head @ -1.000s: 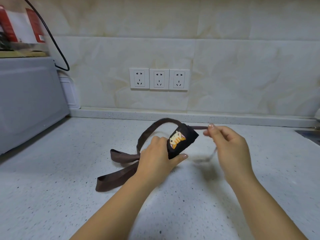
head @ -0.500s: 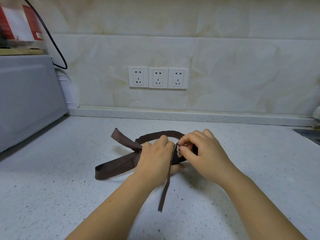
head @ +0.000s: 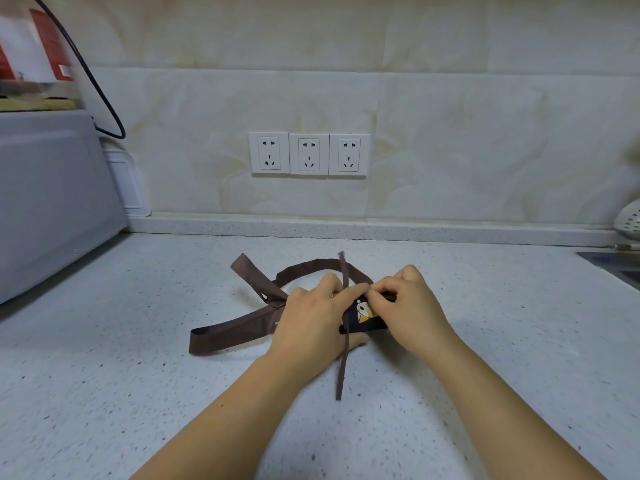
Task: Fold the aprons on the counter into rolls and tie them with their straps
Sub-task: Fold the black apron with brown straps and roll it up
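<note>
A dark apron roll [head: 363,322] with an orange cat print lies on the speckled white counter [head: 138,375], mostly covered by my hands. My left hand [head: 311,323] grips the roll from the left. My right hand [head: 412,306] pinches a thin brown strap [head: 343,358] at the top of the roll. That strap runs across the roll, one end pointing toward the wall and the other trailing toward me. The wide brown straps [head: 239,327] loop and spread out to the left of the roll.
A grey appliance [head: 52,202] stands at the left with a black cable [head: 100,95] above it. Three wall sockets [head: 309,154] sit on the tiled wall. A sink edge [head: 613,265] and a perforated utensil [head: 628,220] are at the far right.
My right hand went from holding the thin strap out to the right to the top of the roll. The strap now lies across the roll, its far end flipped toward the wall.
</note>
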A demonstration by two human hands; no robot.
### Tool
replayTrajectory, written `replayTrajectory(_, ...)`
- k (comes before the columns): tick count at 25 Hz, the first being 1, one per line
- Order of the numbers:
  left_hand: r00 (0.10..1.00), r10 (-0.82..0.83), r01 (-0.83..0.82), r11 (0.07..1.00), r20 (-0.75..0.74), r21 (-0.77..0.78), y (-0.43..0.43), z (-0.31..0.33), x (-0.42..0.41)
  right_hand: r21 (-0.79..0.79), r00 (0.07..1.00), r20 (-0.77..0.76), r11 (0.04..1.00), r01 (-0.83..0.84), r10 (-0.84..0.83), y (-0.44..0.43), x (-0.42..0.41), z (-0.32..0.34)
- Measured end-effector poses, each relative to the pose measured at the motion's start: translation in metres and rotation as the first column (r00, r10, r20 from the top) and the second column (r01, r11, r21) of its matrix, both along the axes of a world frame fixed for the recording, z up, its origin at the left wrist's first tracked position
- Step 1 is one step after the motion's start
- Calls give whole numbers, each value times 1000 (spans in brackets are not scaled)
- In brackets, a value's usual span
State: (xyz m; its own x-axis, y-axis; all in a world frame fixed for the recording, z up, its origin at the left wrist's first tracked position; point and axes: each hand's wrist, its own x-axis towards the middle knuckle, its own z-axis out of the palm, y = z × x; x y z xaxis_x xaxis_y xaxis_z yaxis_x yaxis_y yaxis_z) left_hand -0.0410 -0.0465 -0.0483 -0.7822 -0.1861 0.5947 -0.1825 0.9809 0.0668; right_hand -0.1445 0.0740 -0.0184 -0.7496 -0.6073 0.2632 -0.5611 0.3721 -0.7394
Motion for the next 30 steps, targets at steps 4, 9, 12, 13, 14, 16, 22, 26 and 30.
replayTrajectory(4,993,36,3,944,-112,330,-5,4,3,-312,876,468,907,283,-113,15,-17,2)
replayTrajectory(9,975,-126,219,658,-182,720,4,16,9,-361,706,659,932,-4,259,9,-12,-6)
replayTrajectory(12,968,-178,247,563,-176,789,6,24,11,-511,588,645,847,-144,489,4,-6,-5)
replayTrajectory(13,968,-193,242,537,-162,808,5,24,11,-532,549,644,828,-178,533,3,-5,-7)
replayTrajectory(14,967,-206,239,506,-153,829,6,26,13,-542,528,637,813,-212,562,2,-5,-9)
replayTrajectory(16,953,-264,244,370,-150,896,7,31,16,-546,512,616,793,-269,598,2,-8,-13)
replayTrajectory(22,952,-271,195,167,-145,967,4,29,20,-436,604,573,830,-347,554,1,-10,-11)
replayTrajectory(26,951,-276,170,103,-136,980,2,25,18,-367,645,554,850,-379,527,6,-9,-5)
replayTrajectory(30,956,-251,166,40,-150,985,4,25,19,-333,690,529,868,-367,494,11,-11,-5)
